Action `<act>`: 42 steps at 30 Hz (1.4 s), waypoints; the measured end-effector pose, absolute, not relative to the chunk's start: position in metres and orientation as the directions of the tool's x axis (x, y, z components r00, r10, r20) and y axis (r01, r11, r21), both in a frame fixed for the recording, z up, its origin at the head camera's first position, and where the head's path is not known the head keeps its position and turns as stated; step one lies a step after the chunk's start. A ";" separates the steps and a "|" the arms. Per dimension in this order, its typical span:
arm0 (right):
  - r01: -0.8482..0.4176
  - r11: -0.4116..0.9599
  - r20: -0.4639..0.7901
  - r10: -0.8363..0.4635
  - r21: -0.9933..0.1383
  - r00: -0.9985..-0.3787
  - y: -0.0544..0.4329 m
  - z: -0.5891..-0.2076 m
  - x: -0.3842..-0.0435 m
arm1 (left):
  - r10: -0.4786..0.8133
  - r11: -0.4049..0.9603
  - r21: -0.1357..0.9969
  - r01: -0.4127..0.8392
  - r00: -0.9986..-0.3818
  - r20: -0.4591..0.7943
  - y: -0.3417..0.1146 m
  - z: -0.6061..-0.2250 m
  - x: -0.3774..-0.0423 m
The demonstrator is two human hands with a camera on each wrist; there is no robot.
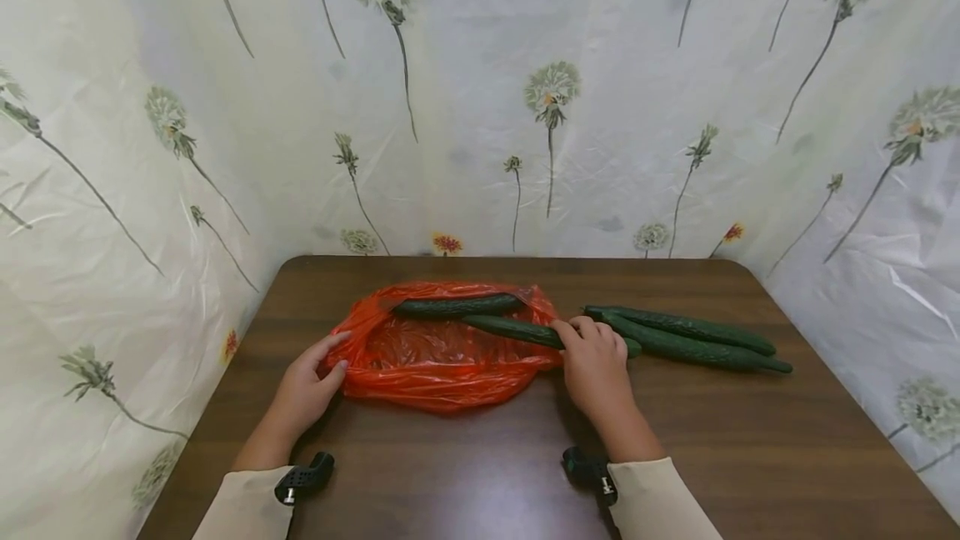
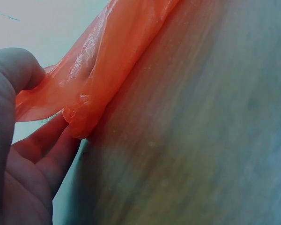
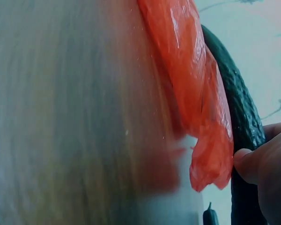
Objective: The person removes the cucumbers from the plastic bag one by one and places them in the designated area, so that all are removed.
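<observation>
A red plastic bag (image 1: 442, 386) lies spread on the table with its mouth open upward. One cucumber (image 1: 457, 307) rests inside it along the far side. My left hand (image 1: 306, 386) holds the bag's left rim, and in the left wrist view the thin plastic (image 2: 91, 79) runs between thumb and fingers. With my right hand (image 1: 596, 365) I grip a second cucumber (image 1: 513, 329) near its right end; its left part reaches over the bag's opening. The right wrist view shows thumb and fingers around this dark, bumpy cucumber (image 3: 232, 84), beside the bag's edge.
Two more cucumbers, a rear one (image 1: 690, 327) and a front one (image 1: 693, 350), lie side by side on the brown wooden table (image 1: 450, 473), right of my right hand. Behind the table hangs a pale sheet (image 1: 465, 107) printed with dandelions. Both wrists carry a black device (image 1: 303, 480).
</observation>
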State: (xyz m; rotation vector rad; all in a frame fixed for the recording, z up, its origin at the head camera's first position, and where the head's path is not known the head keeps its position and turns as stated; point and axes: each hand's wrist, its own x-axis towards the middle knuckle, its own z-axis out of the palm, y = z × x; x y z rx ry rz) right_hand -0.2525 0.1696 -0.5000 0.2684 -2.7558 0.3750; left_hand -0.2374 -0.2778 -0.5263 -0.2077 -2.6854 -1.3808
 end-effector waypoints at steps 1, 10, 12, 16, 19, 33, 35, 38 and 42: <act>-0.229 0.947 0.361 -0.137 -0.227 -0.923 0.171 -0.500 -0.252 | 0.071 0.576 0.798 0.177 -0.983 0.167 -0.278 -0.526 -0.237; -0.241 0.944 0.386 -0.140 -0.226 -0.912 0.182 -0.502 -0.249 | 0.073 0.561 0.806 0.188 -0.981 0.179 -0.277 -0.525 -0.236; -0.240 0.943 0.395 -0.136 -0.229 -0.909 0.186 -0.502 -0.248 | 0.076 0.558 0.808 0.189 -0.981 0.177 -0.276 -0.524 -0.236; -0.226 0.945 0.396 -0.120 -0.235 -0.911 0.193 -0.502 -0.246 | 0.078 0.561 0.805 0.191 -0.981 0.178 -0.276 -0.525 -0.236; -0.207 0.950 0.386 -0.105 -0.232 -0.917 0.198 -0.502 -0.244 | 0.078 0.561 0.805 0.191 -0.981 0.179 -0.277 -0.525 -0.237; -0.179 0.961 0.388 -0.085 -0.213 -0.918 0.215 -0.503 -0.239 | 0.071 0.562 0.805 0.190 -0.981 0.182 -0.278 -0.526 -0.236; -0.175 0.962 0.390 -0.082 -0.209 -0.917 0.218 -0.504 -0.240 | 0.069 0.562 0.806 0.187 -0.981 0.180 -0.278 -0.526 -0.237; -0.167 0.965 0.388 -0.076 -0.205 -0.918 0.222 -0.505 -0.239 | 0.070 0.562 0.806 0.185 -0.982 0.176 -0.278 -0.528 -0.237; -0.156 0.967 0.377 -0.072 -0.199 -0.924 0.228 -0.505 -0.238 | 0.075 0.555 0.811 0.187 -0.982 0.175 -0.278 -0.528 -0.236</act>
